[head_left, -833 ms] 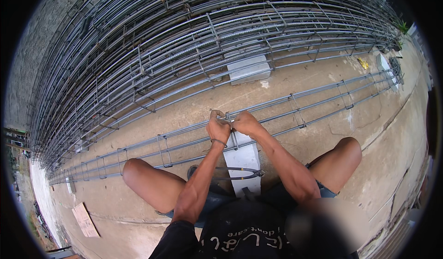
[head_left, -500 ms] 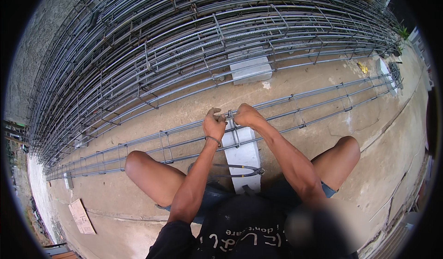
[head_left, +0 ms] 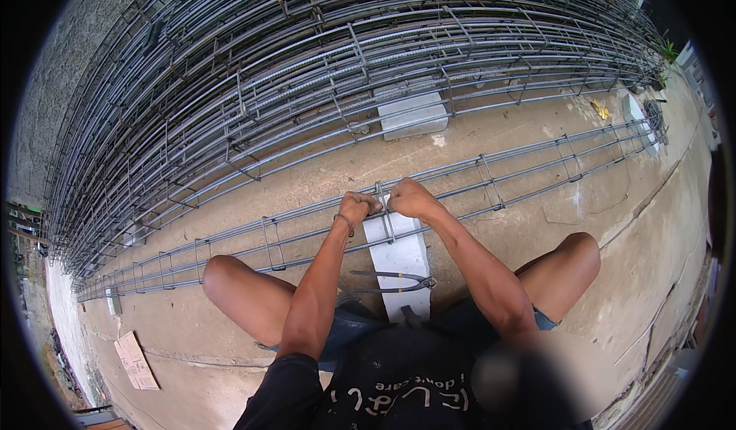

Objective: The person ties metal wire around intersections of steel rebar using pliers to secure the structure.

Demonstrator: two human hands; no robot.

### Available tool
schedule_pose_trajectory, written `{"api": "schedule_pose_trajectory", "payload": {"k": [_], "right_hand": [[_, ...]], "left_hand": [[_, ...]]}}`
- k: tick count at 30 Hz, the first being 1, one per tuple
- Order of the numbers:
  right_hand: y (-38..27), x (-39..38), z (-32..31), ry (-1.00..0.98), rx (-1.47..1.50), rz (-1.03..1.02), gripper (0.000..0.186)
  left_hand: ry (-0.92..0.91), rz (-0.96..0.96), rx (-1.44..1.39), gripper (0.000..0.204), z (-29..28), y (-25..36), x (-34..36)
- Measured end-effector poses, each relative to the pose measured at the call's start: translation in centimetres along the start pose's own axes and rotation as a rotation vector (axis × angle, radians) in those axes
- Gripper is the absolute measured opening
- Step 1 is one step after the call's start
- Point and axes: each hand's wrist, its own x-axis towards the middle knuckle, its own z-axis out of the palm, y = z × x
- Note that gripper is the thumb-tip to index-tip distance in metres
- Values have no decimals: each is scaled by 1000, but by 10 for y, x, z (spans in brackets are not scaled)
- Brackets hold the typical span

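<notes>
A long, narrow rebar cage [head_left: 452,192] runs across in front of me, its thin bars joined by square stirrups. My left hand [head_left: 359,206] is closed at the cage's far bars, just left of a stirrup [head_left: 389,227]. On the stirrup's other side, my right hand [head_left: 411,198] makes a fist at the same bars. Whatever lies within the fingers of either hand is hidden or too small to tell. Beneath the cage is a white block [head_left: 399,257]. A pair of pincers [head_left: 406,283] lies across this block between my knees, jaws to the right.
Beyond the cage, a large stack of rebar cages [head_left: 307,85] fills the far side, partly resting on a white block [head_left: 414,116]. Coiled wire [head_left: 656,119] sits by the cage's right end. A piece of cardboard [head_left: 136,361] lies on the concrete floor at left.
My left hand has lowered slightly, and its raised, parted fingers have curled in at the bars. My right fist stays at nearly the same spot.
</notes>
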Motion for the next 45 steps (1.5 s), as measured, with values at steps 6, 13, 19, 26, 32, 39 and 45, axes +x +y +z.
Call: {"api": "schedule_pose_trajectory", "payload": {"k": [6, 13, 19, 26, 32, 39, 45], "right_hand": [[19, -23, 22, 210, -371, -287, 23], [-10, -31, 54, 221, -429, -144, 17], [-6, -33, 63, 295, -435, -63, 15], [18, -27, 86, 356, -565, -202, 13], [26, -29, 78, 343, -553, -224, 17], [10, -39, 39, 253, -331, -187, 20], [9, 12, 19, 71, 446, 226, 6]], "left_hand": [[79, -132, 91, 12, 19, 18, 5], [47, -1, 73, 6, 0, -31, 38], [102, -269, -52, 9, 13, 3, 22], [253, -111, -193, 10, 24, -8, 21], [490, 69, 100, 8, 44, 8, -8], [558, 271, 94, 7, 50, -2, -34], [605, 387, 100, 6, 55, 4, -35]]}}
